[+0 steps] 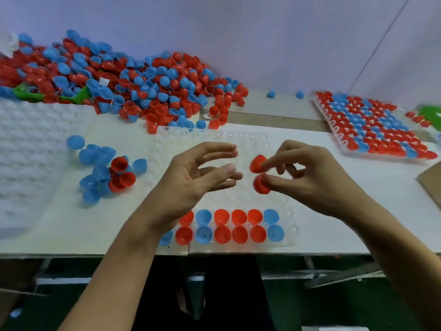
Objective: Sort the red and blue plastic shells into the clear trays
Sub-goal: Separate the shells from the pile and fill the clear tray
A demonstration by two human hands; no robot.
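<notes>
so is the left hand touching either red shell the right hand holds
Apart. The head view shows bare tray between the left hand fingertips and both red shells pinched in the right hand.

No readable text, label, brand, number or sign anywhere in view.
</notes>
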